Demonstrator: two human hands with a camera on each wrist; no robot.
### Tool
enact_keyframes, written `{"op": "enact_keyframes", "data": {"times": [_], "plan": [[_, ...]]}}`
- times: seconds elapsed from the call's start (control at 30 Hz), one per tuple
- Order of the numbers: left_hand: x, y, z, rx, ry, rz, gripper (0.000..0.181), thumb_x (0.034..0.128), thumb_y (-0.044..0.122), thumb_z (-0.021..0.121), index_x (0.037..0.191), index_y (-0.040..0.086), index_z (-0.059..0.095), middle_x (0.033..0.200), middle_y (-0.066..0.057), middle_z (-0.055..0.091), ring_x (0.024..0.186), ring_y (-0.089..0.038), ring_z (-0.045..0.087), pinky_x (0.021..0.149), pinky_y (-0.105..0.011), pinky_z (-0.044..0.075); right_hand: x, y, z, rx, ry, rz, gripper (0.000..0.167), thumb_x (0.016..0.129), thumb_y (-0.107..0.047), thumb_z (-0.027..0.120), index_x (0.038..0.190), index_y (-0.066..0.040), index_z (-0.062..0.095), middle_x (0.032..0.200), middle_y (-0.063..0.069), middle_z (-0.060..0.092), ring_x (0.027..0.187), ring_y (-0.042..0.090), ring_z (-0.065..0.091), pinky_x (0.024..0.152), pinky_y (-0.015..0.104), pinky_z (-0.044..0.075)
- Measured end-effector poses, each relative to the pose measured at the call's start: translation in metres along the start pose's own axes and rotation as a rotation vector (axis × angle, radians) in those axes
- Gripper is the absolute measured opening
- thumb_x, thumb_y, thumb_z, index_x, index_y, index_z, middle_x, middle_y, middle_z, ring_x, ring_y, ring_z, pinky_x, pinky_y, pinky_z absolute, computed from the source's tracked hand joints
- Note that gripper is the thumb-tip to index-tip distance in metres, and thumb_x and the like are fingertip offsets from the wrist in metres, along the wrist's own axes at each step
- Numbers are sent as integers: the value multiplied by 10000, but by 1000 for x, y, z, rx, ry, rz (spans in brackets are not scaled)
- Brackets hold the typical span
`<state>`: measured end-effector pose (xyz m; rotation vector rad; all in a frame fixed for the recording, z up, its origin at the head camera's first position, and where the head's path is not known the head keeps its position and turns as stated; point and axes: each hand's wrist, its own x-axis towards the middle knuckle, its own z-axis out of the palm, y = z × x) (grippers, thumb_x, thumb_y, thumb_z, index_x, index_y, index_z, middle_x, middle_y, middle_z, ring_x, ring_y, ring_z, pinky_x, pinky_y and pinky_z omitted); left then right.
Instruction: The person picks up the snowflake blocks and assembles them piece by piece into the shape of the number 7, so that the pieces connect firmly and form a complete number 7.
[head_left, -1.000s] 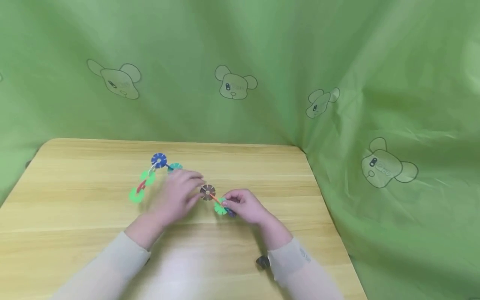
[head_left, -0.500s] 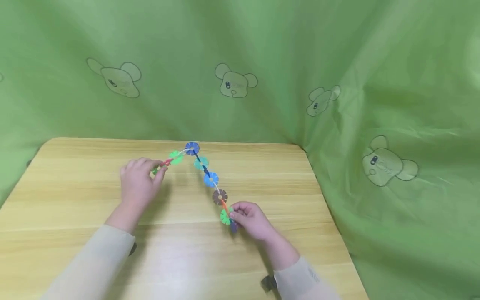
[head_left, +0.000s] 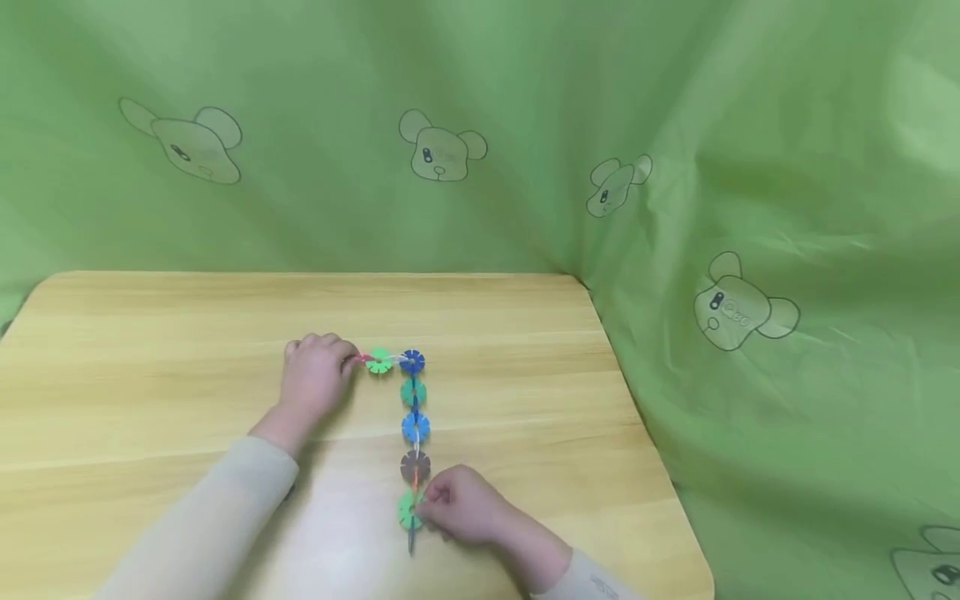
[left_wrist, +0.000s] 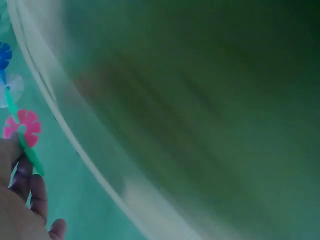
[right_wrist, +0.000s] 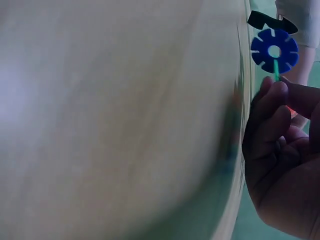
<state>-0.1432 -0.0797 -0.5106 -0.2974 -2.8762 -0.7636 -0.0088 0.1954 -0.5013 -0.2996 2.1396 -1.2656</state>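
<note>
A chain of slotted plastic snowflake discs lies as a corner shape in the head view. Its short arm runs left from a dark blue disc point(head_left: 406, 359), and its long arm comes down toward me. My left hand point(head_left: 315, 379) pinches the short arm's end; the left wrist view has a green disc point(left_wrist: 33, 159) in the fingers, beside a pink disc point(left_wrist: 31, 121). My right hand point(head_left: 468, 507) pinches a green disc point(head_left: 406, 510) low on the long arm. Past those fingers, a blue disc point(right_wrist: 260, 50) forms the end. Fingers partly cover both held discs.
A wooden table point(head_left: 187, 333) lies beneath the chain. Its far edge meets a green curtain point(head_left: 315, 208) printed with bear faces, which also runs along the right side. A black band point(right_wrist: 260, 21) is near a sleeve in the right wrist view.
My left hand has moved from the chain's middle to its left end. Both hands have turned the slanting chain so the long arm points toward me. The head view has shifted slightly.
</note>
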Motion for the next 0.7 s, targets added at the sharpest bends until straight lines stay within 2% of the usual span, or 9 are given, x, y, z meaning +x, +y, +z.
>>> {"op": "enact_keyframes", "data": {"times": [0.17, 0.33, 0.53, 0.63, 0.7], "plan": [[1, 1, 4, -11, -51, -59, 132, 1001, 216, 740, 1054, 107, 792, 1058, -93, 760, 982, -349, 637, 976, -592, 436, 2, 2, -2, -80, -11, 24, 206, 984, -138, 743, 784, -95, 714, 661, 15, 681, 506, 63, 565, 467, 187, 503], [-2, 1, 5, 1, -111, -111, 132, 986, 241, 765, 1030, 123, 804, 1046, -92, 767, 983, -357, 653, 936, -571, 446, 3, 4, -8, -132, -23, 37, 231, 986, -151, 740, 764, -106, 696, 639, 13, 666, 494, 58, 535, 464, 187, 476], [0, 0, 8, 26, -126, -109, 136, 982, 262, 770, 1025, 137, 806, 1040, -86, 768, 986, -353, 660, 941, -569, 453, 3, 1, -12, -113, -37, 37, 237, 983, -137, 741, 756, -88, 695, 622, 29, 652, 484, 63, 517, 450, 174, 444], [1, -1, 8, 25, -134, -111, 153, 984, 265, 768, 1040, 125, 799, 1039, -95, 761, 992, -364, 659, 945, -577, 455, 4, -1, -15, -151, -25, 43, 200, 975, -160, 750, 788, -98, 717, 637, 6, 657, 503, 68, 537, 473, 198, 481], [2, -1, 7, 21, -144, -119, 222, 994, 282, 755, 1117, 99, 777, 1108, -128, 748, 1048, -389, 654, 964, -593, 454, 5, -3, -20, -197, -3, 43, 165, 972, -196, 757, 845, -91, 743, 698, -18, 683, 560, 77, 581, 537, 224, 531]]}}
